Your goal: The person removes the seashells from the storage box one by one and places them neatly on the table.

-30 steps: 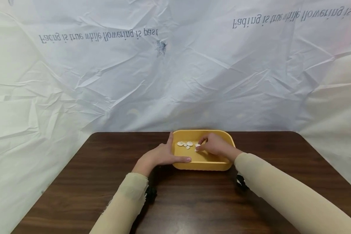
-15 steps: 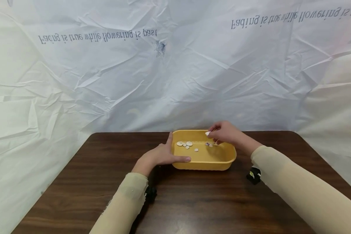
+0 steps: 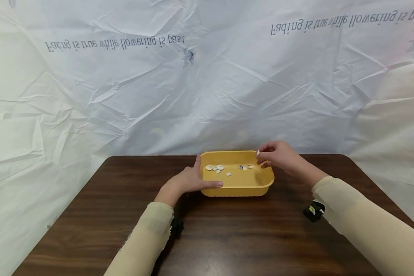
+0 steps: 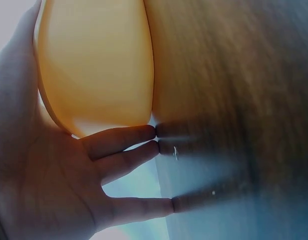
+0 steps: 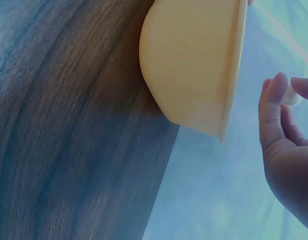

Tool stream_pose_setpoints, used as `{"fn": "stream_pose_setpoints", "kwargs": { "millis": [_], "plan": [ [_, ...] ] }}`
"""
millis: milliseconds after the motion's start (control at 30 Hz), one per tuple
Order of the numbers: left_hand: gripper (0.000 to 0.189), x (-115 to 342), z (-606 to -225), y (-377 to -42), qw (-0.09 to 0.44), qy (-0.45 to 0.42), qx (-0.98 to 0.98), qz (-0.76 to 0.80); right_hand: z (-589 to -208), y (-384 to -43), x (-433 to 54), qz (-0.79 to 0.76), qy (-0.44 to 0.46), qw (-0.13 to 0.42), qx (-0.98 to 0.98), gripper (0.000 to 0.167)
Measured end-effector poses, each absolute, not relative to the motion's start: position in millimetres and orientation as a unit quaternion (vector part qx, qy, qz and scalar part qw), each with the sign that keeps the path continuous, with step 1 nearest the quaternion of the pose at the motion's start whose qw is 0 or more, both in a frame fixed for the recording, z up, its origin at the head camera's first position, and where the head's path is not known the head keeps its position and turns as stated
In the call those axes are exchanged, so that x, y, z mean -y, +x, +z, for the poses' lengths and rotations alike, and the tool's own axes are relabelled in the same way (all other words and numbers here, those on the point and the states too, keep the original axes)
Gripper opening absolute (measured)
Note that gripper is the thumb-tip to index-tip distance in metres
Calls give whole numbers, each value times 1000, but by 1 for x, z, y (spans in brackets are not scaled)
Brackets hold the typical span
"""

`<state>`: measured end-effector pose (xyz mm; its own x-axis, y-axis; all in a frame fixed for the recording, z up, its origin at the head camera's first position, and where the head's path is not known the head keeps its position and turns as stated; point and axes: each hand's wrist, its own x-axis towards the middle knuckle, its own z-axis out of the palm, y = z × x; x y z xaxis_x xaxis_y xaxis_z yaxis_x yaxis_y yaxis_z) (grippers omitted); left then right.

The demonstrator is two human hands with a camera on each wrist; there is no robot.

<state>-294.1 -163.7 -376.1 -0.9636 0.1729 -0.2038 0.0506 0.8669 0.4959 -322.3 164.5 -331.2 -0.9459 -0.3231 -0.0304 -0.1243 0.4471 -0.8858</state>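
A small, white, ribbed shell (image 5: 292, 98) is being held clear of the floor of a yellow, rounded oblong, plastic-looking tray (image 3: 234, 191), which is being steadied on a dark brown, wood-grained table (image 3: 227, 237). A second ago the shell was being pinched low inside the tray; now it is being carried up and to the right, and is being held higher than the rim by the far right corner. Whether it is being held over the tray or just past its rim cannot be told.

The grip of the right hand (image 3: 279, 154) is being kept narrow, with that one shell being pinched at the fingertips. The grip of the left hand (image 3: 188, 180) is being kept wide: nothing is being grasped, the thumb is being laid along the near rim, and the straight fingers are being pressed to the left end, much as a second ago.

By the right hand's move, three small shells, one dark-marked (image 3: 240, 167), are being uncovered toward the right of the tray floor. Four white shells (image 3: 220, 167) are being left clustered at the left, and a lone white shell (image 3: 228, 174) is being left between the groups. The handling is being judged midway: the pinched shell is not yet being set down.
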Motion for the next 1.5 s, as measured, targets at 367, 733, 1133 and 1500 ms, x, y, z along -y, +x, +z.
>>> {"fn": "stream_pose_setpoints", "kwargs": {
  "millis": [367, 733, 1133, 1500],
  "plan": [
    [149, 166, -376, -294, 119, 59, -961, 243, -329, -312, -167, -464, -133, 78, -872, 42],
    [148, 165, -377, -294, 120, 57, -961, 241, -338, -304, -170, -411, -164, 36, -896, 40],
    [147, 165, -376, -294, 121, 54, -962, 238, -339, -278, -148, -354, -231, -6, -906, 22],
    [146, 166, -375, -292, 114, 64, -960, 246, -362, -225, -75, -385, -321, 67, -863, 19]
  ]
}}
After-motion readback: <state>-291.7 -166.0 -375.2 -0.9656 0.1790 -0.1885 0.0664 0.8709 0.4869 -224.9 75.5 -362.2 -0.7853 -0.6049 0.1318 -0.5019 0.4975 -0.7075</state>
